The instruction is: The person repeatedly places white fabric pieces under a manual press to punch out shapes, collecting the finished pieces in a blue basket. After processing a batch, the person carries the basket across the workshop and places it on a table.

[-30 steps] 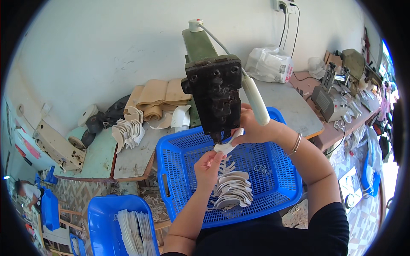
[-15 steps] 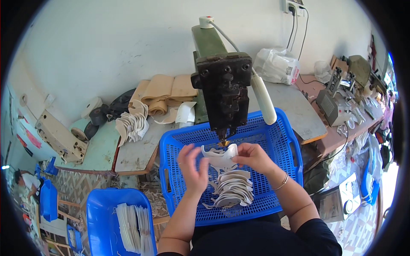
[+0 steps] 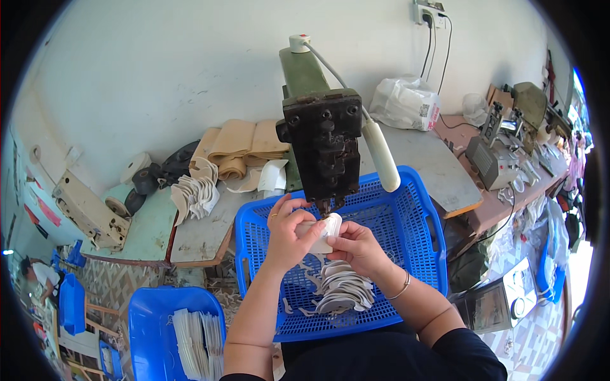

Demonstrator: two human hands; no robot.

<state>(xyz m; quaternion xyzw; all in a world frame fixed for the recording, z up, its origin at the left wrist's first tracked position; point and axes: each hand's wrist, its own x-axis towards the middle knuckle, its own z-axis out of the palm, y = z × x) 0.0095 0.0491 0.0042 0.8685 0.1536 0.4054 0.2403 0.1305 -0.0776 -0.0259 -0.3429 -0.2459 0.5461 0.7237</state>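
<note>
A white curved piece point(image 3: 332, 225), like a stiff shoe lining, is held up at the tool end of a dark machine head point(image 3: 326, 146). My left hand point(image 3: 287, 233) grips its left side, thumb in front and fingers behind. My right hand point(image 3: 357, 247) pinches the lower right part between thumb and fingers. Beneath both hands, a stack of similar curved white pieces point(image 3: 346, 289) lies in a blue perforated basket point(image 3: 424, 206), with thin offcuts point(image 3: 311, 279) beside it. The tip of the tool is partly hidden behind the piece and my left fingers.
A white-handled lever point(image 3: 381, 155) hangs right of the machine head. Left of it, the bench point(image 3: 206, 238) bears curved pieces point(image 3: 196, 193) and tan sheets point(image 3: 248, 141). A blue tub point(image 3: 146, 317) with white strips stands lower left. Another machine point(image 3: 495, 159) sits at right.
My left hand has closed on the piece, having been apart from it with fingers spread. The piece has turned and shifted slightly left. The view has moved a little.
</note>
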